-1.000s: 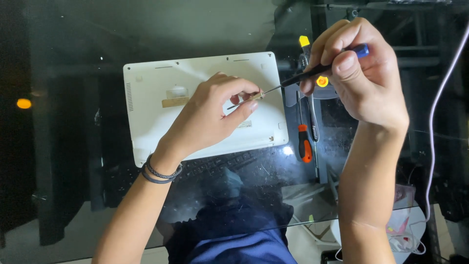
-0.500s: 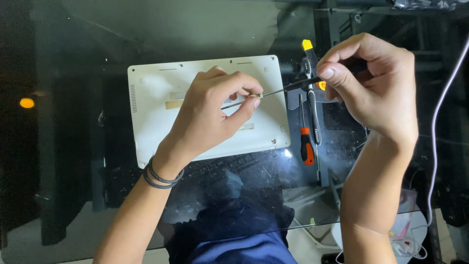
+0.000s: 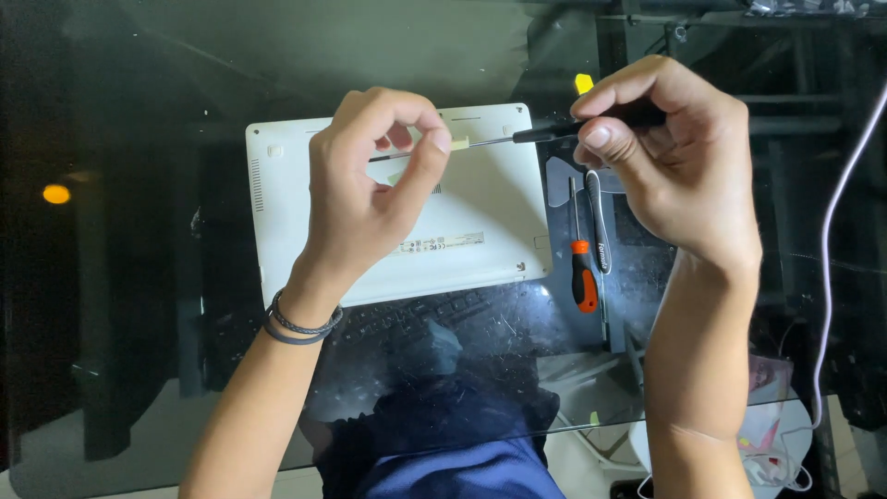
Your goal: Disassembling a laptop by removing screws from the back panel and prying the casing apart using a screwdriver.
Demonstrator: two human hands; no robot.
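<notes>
Item: screwdriver [image 3: 517,139], black handle gripped in right hand [image 3: 665,166] at 2 o'clock; left hand [image 3: 370,185] pinches its shaft tip above white laptop [image 3: 480,222] on glass table [image 3: 139,277]. Handling: keep shaft steady, turn handle gently. Spare orange screwdriver [image 3: 582,277] at 4 o'clock.

Both hands [image 3: 370,176] [image 3: 665,148] on a black screwdriver [image 3: 517,138] (over white laptop [image 3: 480,231]).

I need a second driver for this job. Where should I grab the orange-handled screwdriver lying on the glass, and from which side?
Take the orange-handled screwdriver by its thick orange handle, the end nearest the person. It lies flat on the glass table, thin shaft pointing away, so come from above and pinch the handle's two sides; its right looks crowded by a tool lying alongside.
</notes>
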